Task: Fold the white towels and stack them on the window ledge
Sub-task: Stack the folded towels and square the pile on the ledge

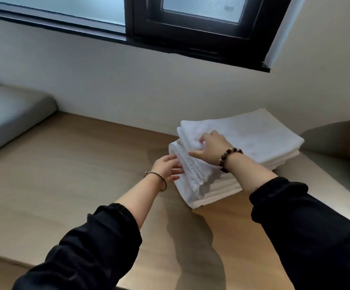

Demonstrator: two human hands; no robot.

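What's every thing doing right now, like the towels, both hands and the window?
Stack of white folded towels: folded, piled on the light wooden ledge.
Left hand: open, straight fingers touching the stack's side.
Right hand: gripping the top white towel by its edge.
Dark-framed frosted window: looks shut.
Grey padded cushion: lying flat on the ledge.

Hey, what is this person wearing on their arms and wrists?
Both arms are in black long sleeves, the left sleeve and the right sleeve, pushed up the forearms; the left cuff looks ribbed. A thin gold-coloured bangle circles the left wrist, and a bracelet of dark brown beads circles the right wrist.
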